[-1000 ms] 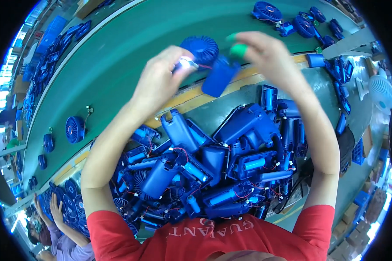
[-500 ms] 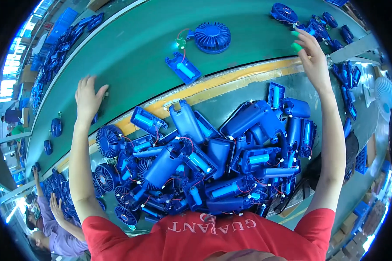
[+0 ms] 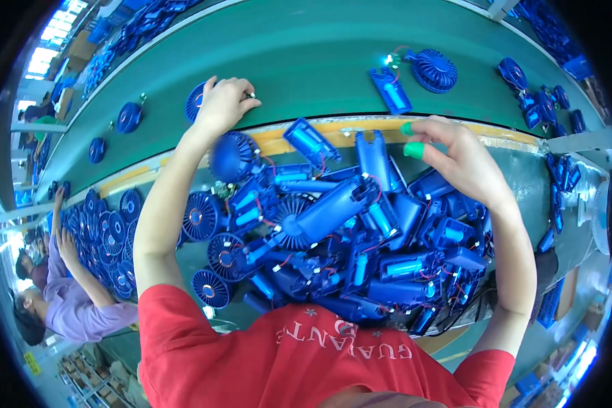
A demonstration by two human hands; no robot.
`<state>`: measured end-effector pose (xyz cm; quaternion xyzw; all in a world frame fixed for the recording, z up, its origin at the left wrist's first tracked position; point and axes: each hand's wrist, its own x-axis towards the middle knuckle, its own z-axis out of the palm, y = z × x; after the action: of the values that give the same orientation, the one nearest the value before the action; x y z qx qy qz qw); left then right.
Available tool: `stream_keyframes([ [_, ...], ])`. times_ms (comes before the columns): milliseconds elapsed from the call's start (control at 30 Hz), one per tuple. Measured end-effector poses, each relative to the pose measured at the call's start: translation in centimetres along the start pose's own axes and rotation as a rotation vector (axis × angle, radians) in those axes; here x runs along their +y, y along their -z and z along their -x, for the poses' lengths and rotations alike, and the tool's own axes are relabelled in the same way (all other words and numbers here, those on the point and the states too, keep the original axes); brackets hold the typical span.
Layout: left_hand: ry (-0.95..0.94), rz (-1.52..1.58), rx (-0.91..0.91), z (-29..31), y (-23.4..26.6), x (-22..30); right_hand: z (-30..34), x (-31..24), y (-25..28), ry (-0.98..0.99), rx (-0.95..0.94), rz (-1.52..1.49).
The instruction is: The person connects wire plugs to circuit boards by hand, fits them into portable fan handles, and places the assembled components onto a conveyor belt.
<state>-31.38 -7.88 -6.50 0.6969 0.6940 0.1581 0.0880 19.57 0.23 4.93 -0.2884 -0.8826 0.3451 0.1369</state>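
My left hand [image 3: 226, 105] is over the green conveyor belt, its fingers curled together. A small pale piece shows at its fingertips, and a round blue fan head [image 3: 195, 102] is half hidden behind it; the grip itself is covered. My right hand [image 3: 459, 156], with green covers on thumb and forefinger, hovers empty near the yellow belt edge, fingers apart. Just beyond it on the belt lie a blue handle shell [image 3: 390, 92] holding a light-blue battery, a lit circuit board [image 3: 392, 61] and a fan head [image 3: 434, 70], joined by wires. Below both hands spreads a pile of blue handle shells [image 3: 333, 211].
More fan heads [image 3: 129, 117] lie on the belt [image 3: 292, 47] to the left, and several blue parts [image 3: 540, 105] at its right. Fan heads with grilles [image 3: 202, 216] edge the pile. At far left a co-worker in a purple top [image 3: 81, 306] reaches toward the belt.
My left hand has moved right along the belt, its fingers curling in. From the parts at far right, my right hand has come back to the belt's near edge. The whole view has turned.
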Motion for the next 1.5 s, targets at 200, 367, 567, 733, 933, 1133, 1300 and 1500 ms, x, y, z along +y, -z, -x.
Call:
stream_keyframes([
  [200, 0.034, -0.004, -0.03, 4.8, 2.2, -2.6, -3.2, -4.8, -7.5, -0.246, -0.186, 0.392],
  [367, 0.14, 0.745, 0.133, 7.8, 3.9, -3.2, -3.8, -9.9, -10.0, -0.122, 0.012, -0.111],
  [567, 0.152, 0.806, 0.149, 10.9, 4.4, -1.3, -4.3, -10.3, -9.4, 0.016, 0.178, 0.662],
  [733, -0.076, 0.033, 0.496, 14.4, 5.7, 0.5, -3.0, -5.0, -13.6, 0.027, 0.085, 0.621],
  [933, 0.016, 0.314, 0.384, 15.5, 6.0, 0.7, -9.7, -3.7, -14.4, -0.111, 0.149, 0.568],
  [1133, 0.059, 1.269, -0.004, 16.2, 6.4, 2.8, -9.9, -4.3, -14.3, -0.364, 0.061, -0.296],
  [1300, 0.115, 1.504, -0.095, 17.1, 7.8, 6.3, -8.0, -13.8, -15.4, -0.227, 0.01, -0.445],
  [1500, 0.064, 1.482, -0.114, 18.1, 8.4, 8.5, -5.3, -19.4, -15.6, -0.03, -0.013, -0.387],
])
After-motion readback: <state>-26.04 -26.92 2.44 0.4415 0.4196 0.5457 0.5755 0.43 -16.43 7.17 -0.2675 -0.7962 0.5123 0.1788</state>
